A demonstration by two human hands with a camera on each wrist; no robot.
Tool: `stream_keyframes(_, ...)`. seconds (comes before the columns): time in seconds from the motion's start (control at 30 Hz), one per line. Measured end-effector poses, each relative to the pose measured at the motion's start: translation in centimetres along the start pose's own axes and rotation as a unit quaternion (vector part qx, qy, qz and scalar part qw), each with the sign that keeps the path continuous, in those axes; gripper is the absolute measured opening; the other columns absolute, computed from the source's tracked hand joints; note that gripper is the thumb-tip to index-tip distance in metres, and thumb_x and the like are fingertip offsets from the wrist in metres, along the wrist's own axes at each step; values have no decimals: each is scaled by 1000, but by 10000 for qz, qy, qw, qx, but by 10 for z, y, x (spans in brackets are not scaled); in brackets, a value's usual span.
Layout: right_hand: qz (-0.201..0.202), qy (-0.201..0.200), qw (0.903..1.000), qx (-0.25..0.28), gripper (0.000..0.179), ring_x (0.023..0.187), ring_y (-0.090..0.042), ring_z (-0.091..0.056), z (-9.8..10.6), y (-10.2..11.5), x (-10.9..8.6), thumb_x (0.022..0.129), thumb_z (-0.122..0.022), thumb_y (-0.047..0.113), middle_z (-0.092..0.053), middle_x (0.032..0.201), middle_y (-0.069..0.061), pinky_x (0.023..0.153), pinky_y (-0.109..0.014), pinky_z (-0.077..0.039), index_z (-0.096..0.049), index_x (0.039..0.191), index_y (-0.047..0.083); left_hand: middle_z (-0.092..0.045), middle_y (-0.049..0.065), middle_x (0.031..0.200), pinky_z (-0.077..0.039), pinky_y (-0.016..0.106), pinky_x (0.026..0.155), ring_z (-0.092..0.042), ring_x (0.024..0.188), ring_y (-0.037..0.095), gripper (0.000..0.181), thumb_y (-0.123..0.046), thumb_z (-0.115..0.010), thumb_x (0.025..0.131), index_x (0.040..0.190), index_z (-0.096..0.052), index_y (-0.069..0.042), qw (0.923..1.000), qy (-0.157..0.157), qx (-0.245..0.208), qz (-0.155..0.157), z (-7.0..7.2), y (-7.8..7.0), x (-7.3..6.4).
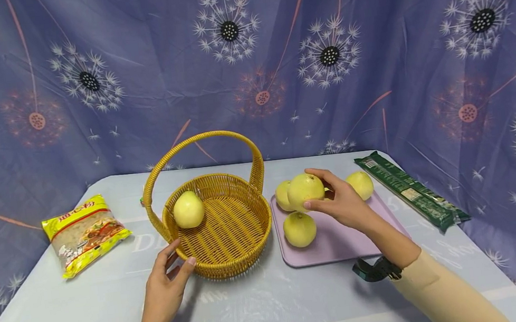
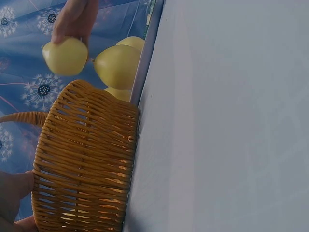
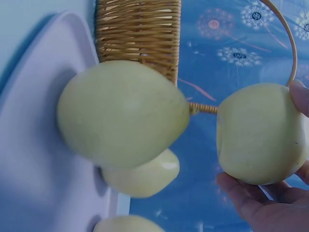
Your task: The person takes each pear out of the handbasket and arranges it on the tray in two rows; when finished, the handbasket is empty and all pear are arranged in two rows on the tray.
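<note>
My right hand (image 1: 338, 197) grips a round, pale yellow, pear-like fruit (image 1: 306, 191) between thumb and fingers, raised over the left part of a lilac tray (image 1: 339, 242). In the right wrist view the held fruit (image 3: 260, 133) is seen from the side. More such fruits lie on the tray, one of them near its front left (image 1: 300, 229). To the left stands a golden wicker basket (image 1: 223, 234) with a tall arched handle and one fruit (image 1: 189, 209) inside. My left hand (image 1: 167, 283) holds the basket's near left rim, its fingers and thumb at the edge.
A yellow-ended plastic food packet (image 1: 87, 233) lies on the table (image 1: 256, 315) at the left. Long dark green packages (image 1: 412, 191) lie slantwise beyond the tray's right side. A purple-blue curtain (image 1: 157, 77) with dandelion prints hangs behind the table.
</note>
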State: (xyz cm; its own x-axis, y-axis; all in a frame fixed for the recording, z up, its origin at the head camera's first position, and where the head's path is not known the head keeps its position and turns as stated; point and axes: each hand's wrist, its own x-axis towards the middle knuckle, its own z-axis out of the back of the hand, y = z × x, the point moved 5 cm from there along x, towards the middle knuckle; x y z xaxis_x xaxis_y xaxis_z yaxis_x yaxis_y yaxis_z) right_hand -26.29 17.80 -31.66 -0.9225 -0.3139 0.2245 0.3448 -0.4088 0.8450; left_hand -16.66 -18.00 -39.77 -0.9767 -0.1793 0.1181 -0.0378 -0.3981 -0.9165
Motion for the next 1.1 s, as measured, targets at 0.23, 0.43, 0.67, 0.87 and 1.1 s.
stream_keyframes(0.23,-100,-225,9994,-263,73,112,-24,-53,14,-17,-17,81,-75,27,-46,137,-10,89,-18,-50,-38,143,17,-33,15,151,-42,52,105,-40,134,37,58,-31,-60,93,143,-36,-14,10000,14,1,28,0,0,0)
stream_keyframes(0.43,-177,-407,9981,-437,72,115,-26,-53,26,-32,-28,81,-75,29,-46,137,-10,87,-8,-47,-39,143,16,-32,15,151,-42,52,106,-40,134,37,59,-33,-60,93,143,-36,-14,10000,27,51,13,0,0,0)
stream_keyframes(0.67,-279,-548,9953,-742,71,101,-11,-55,35,-51,-37,82,-74,29,-47,135,-13,81,-13,-50,-39,143,12,-34,15,150,-41,52,106,-40,134,38,58,-32,-60,93,143,-36,-14,10000,-17,56,-21,0,0,-1)
stream_keyframes(0.87,-209,-603,9950,-774,69,97,-1,-54,38,-65,-42,82,-74,25,-47,137,-13,79,-13,-51,-41,141,9,-35,15,150,-42,52,105,-42,133,38,58,-32,-60,93,142,-37,-14,9999,-56,85,-28,0,0,-1)
stream_keyframes(1.1,-214,-681,9934,-903,69,94,1,-54,38,-74,-46,81,-75,24,-48,132,-15,77,-13,-51,-43,139,5,-34,15,150,-42,52,105,-41,133,38,57,-31,-60,93,142,-37,-13,9999,-57,82,-22,0,-1,-2)
